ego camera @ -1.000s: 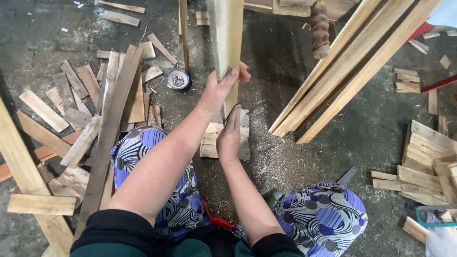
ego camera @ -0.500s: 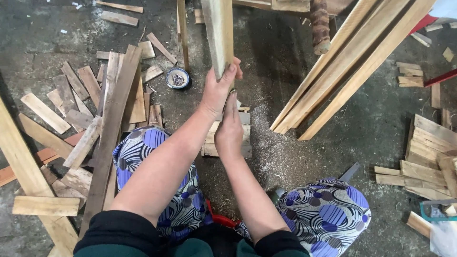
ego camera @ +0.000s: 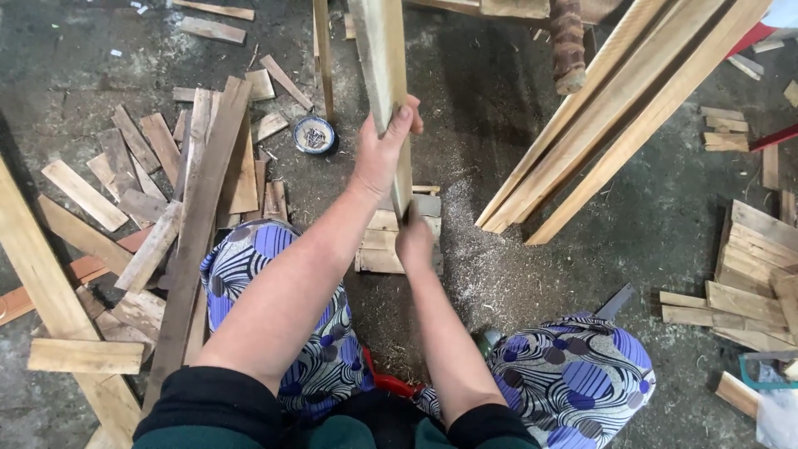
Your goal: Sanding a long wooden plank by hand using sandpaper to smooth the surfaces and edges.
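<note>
Dark pushed-up sleeves, blue-patterned trousers (ego camera: 283,333)

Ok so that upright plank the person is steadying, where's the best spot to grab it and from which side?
Grip the upright plank around its narrow edges at mid-height, where the left hand wraps it now, coming from the person's side. It stands nearly vertical on the stacked wood block, and the right hand works at its foot, so a higher hold probably steadies it best.

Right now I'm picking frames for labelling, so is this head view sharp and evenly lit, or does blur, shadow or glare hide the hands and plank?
Head view: soft, even light, no glare; left hand and upright plank are sharp; right hand is slightly soft and partly hidden behind the plank's lower end; dark shadow lies on the floor under the leaning planks; edges bow slightly, as with a wide lens.
</note>
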